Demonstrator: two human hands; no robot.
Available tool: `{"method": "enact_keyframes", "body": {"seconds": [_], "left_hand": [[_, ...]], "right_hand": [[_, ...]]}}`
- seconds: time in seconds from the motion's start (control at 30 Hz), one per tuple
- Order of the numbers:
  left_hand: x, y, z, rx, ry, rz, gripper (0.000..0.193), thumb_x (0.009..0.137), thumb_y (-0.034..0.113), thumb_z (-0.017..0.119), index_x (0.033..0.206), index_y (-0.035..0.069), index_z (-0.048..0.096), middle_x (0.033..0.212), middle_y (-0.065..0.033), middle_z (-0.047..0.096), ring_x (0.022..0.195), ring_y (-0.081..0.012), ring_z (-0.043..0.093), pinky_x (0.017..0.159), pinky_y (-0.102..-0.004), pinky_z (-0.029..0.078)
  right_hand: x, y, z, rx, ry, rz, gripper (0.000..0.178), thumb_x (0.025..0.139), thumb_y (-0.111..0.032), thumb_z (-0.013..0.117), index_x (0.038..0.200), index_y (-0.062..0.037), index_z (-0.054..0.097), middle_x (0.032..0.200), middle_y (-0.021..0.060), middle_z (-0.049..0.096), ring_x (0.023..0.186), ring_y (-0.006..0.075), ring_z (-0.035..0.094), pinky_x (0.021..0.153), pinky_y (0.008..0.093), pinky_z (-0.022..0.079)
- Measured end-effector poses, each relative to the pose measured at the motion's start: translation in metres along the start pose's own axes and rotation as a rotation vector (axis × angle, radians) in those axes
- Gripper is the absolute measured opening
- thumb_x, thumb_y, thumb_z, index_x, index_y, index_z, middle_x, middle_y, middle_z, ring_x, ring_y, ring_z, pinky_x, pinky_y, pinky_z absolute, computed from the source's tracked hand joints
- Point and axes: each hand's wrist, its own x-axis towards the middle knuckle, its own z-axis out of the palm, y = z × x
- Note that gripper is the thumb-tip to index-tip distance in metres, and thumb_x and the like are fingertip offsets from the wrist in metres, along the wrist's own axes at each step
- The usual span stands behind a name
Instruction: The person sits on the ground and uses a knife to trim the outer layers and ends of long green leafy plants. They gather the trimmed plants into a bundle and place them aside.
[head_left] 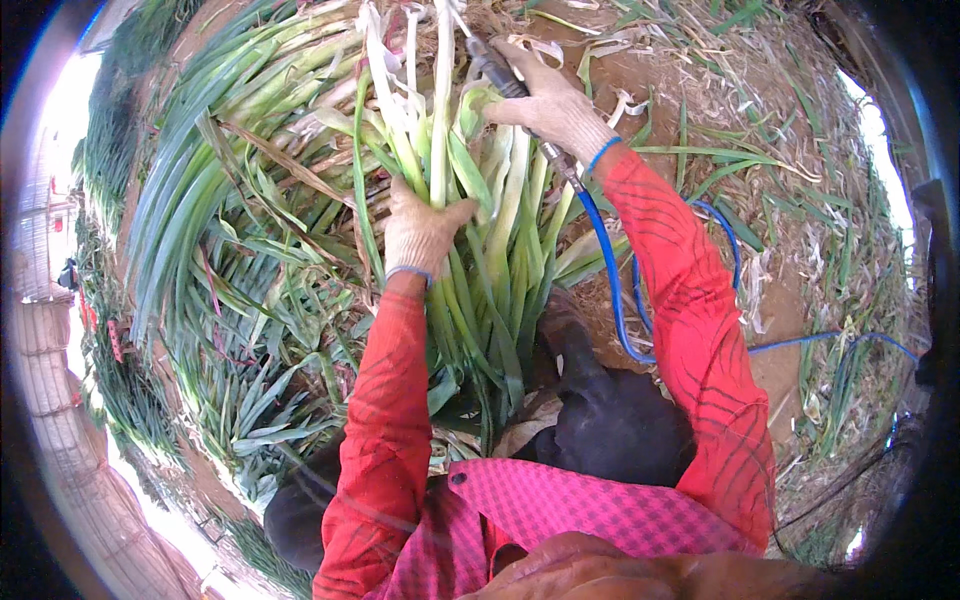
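Note:
My left hand [412, 228], in a cream knit glove, is closed round the stalks of long green onions [441, 110]. Their white ends point away from me. Green leaves [480, 310] run down towards my lap. To the right, my right hand [552, 103], gloved alike, grips a slim metal air gun [497, 72]. Its thin nozzle points up and left, close to the white stalks. From its rear end comes a blue hose [606, 245], which loops beside my right forearm. Some of my right fingers are hidden behind the tool.
A large heap of green onions [190, 220] lies on the left. Stripped leaves and dry skins [740, 130] litter the brown ground on the right. The blue hose runs off to the right edge. My dark-clad knee [625, 425] is close below the leaves.

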Motion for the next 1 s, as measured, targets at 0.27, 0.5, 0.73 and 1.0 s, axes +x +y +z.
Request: {"method": "enact_keyframes", "body": {"seconds": [0.27,0.5,0.73,1.0], "left_hand": [[-0.047,0.025,0.011,0.020,-0.036,0.082,0.072,0.075,0.030,0.077,0.135,0.003,0.049,0.116,-0.0258,0.067,0.104,-0.0416,0.067,0.092,-0.0487,0.053],[-0.019,-0.014,0.054,-0.063,-0.097,0.182,0.106,0.068,0.046,0.085,0.151,-0.001,0.036,0.136,-0.0266,0.057,0.127,-0.0374,0.057,0.107,-0.0422,0.045],[-0.059,-0.006,0.072,0.232,-0.308,0.323,0.103,0.074,0.047,0.079,0.150,-0.003,0.032,0.129,-0.0311,0.060,0.118,-0.0409,0.062,0.103,-0.0454,0.049],[0.021,0.003,-0.054,0.247,0.005,0.515,0.041,0.083,0.036,0.073,0.112,0.007,0.068,0.094,-0.0203,0.070,0.086,-0.0370,0.069,0.076,-0.0494,0.055]], "right_hand": [[-0.046,0.020,-0.040,0.249,0.099,-0.030,0.102,0.075,-0.036,0.080,0.154,0.0057,0.031,0.148,0.0268,0.048,0.137,0.0315,0.048,0.114,0.0377,0.036],[-0.073,0.006,-0.028,0.234,-0.004,-0.083,0.100,0.072,-0.037,0.081,0.155,-0.0034,0.034,0.146,0.0264,0.051,0.134,0.0378,0.052,0.112,0.0405,0.040],[-0.068,-0.037,0.017,0.282,-0.277,-0.024,0.103,0.069,-0.037,0.078,0.154,-0.0007,0.034,0.146,0.0248,0.051,0.137,0.0322,0.049,0.116,0.0363,0.034],[-0.045,0.013,0.031,0.257,-0.161,0.123,0.102,0.071,-0.037,0.078,0.155,-0.0003,0.032,0.143,0.0243,0.053,0.130,0.0321,0.054,0.110,0.0372,0.040]]}}
